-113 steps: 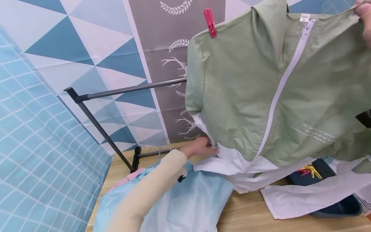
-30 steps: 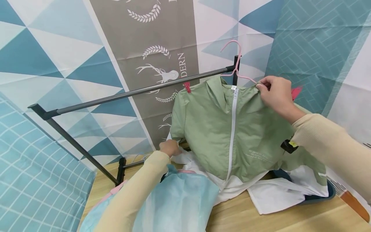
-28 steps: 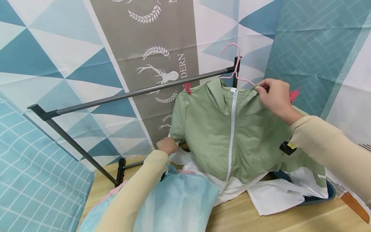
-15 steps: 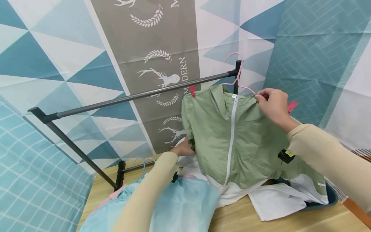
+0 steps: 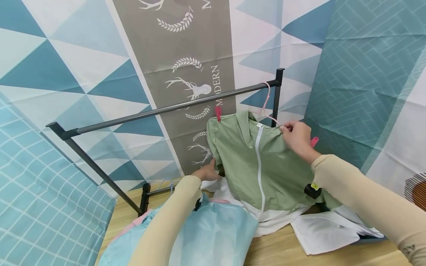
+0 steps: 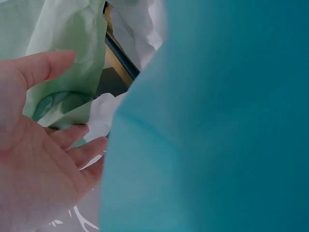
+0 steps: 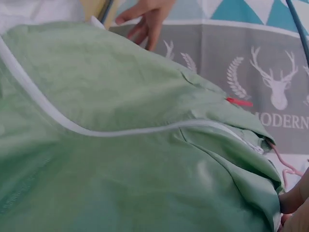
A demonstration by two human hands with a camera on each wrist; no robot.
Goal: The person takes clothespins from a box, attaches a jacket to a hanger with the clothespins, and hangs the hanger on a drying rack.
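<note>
A light green zip jacket point(image 5: 239, 155) with a white lower part hangs on a pink hanger point(image 5: 267, 99). The hanger's hook lies over the black rail point(image 5: 173, 108) near its right end. With thumb and fingers my right hand point(image 5: 297, 138) pinches the jacket's shoulder edge by the hanger arm. A red clothespin point(image 5: 218, 113) sits on the left shoulder, another red clothespin point(image 5: 314, 142) behind my right hand. Beside the jacket's sleeve my left hand point(image 6: 43, 145) is spread, its thumb well apart from the fingers; the fingers are at the sleeve hem.
Light blue garments point(image 5: 216, 225) lie on the wooden table point(image 5: 269, 251) under my left arm, close to the left wrist camera. White cloth point(image 5: 323, 232) drapes over a dark bin point(image 5: 369, 240) at the right. Patterned curtains point(image 5: 96, 59) stand behind the rack.
The jacket and hanger have come down, and the hook has gone from above the rail onto it. My right hand has moved down and left. Earlier, my left hand was at the jacket's lower edge.
</note>
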